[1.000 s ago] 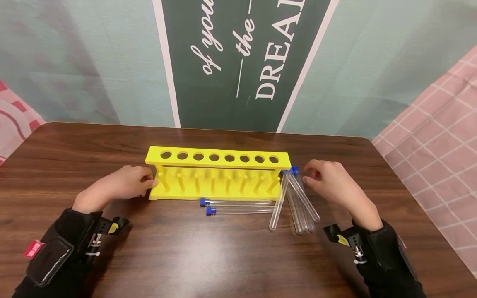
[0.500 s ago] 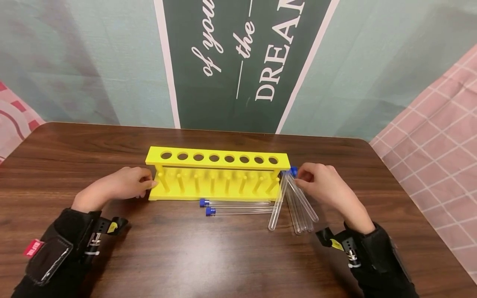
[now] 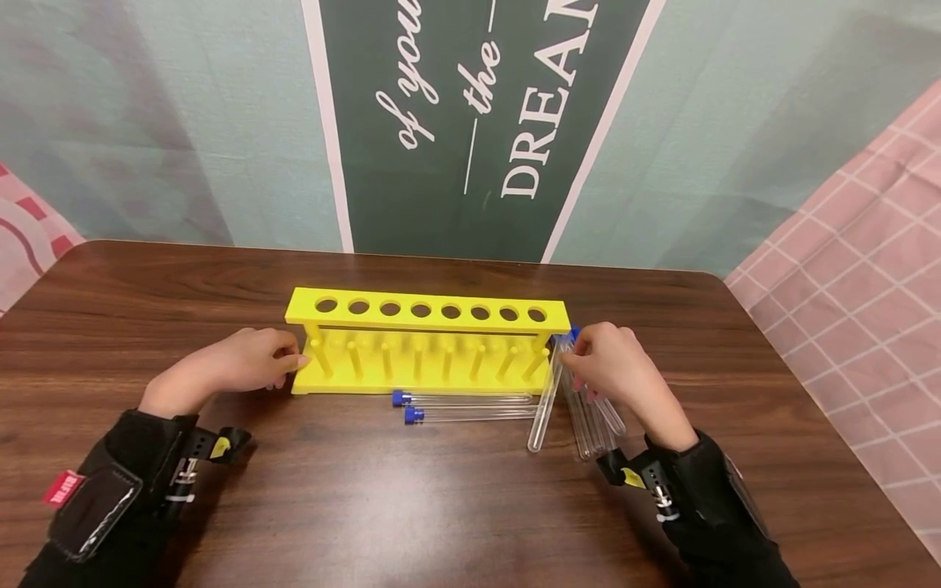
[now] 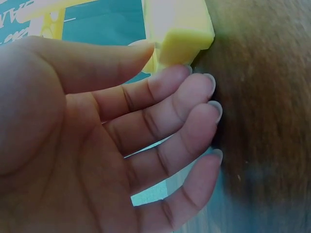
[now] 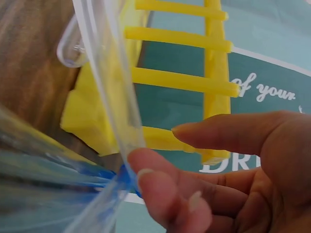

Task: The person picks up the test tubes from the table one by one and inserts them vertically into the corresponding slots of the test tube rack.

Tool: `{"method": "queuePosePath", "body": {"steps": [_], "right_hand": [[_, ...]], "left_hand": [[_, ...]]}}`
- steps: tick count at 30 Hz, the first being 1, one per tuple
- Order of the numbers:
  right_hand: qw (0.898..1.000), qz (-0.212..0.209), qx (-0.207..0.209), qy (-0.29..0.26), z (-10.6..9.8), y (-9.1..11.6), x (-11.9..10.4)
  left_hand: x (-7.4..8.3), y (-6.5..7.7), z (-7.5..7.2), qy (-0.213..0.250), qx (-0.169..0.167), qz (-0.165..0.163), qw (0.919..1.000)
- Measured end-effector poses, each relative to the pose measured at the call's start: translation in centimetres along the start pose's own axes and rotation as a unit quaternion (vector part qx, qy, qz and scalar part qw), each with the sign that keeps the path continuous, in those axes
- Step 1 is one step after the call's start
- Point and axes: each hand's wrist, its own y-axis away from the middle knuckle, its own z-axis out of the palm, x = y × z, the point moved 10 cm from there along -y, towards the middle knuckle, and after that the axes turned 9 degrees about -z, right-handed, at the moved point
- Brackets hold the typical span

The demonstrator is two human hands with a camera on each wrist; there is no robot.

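Note:
A yellow test tube rack (image 3: 430,310) with a row of holes and pegs stands on the table. At its left end is my left hand (image 3: 246,359); thumb and index finger grip the base's end (image 4: 182,41) in the left wrist view. My right hand (image 3: 613,363) hovers over a fanned pile of clear test tubes (image 3: 584,425) with blue caps, by the rack's right end. In the right wrist view its fingertips (image 5: 146,165) meet the cap end of a slanting test tube (image 5: 114,82), while the thumb (image 5: 209,133) stays apart.
Two more capped test tubes (image 3: 466,407) lie flat along the rack's front edge. The table (image 3: 367,506) is dark brown wood, with a printed cloth (image 3: 441,122) hanging behind and pink checked cloth (image 3: 867,310) to the right.
My right hand has moved left and slightly down, from beside the pile to over the tubes' cap ends. The left hand stays at the rack's end.

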Motion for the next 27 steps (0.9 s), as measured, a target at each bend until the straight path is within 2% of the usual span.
{"method": "queuePosePath", "body": {"steps": [14,27], "right_hand": [[0.999,0.041,-0.022,-0.014,1.7,-0.7,1.2],[0.998,0.04,-0.032,-0.037,2.9,-1.1,1.3]], "left_hand": [[-0.3,-0.1,0.0,0.0,-0.002,-0.007,1.0],[-0.3,-0.1,0.0,0.001,0.0,-0.014,0.9999]]}}
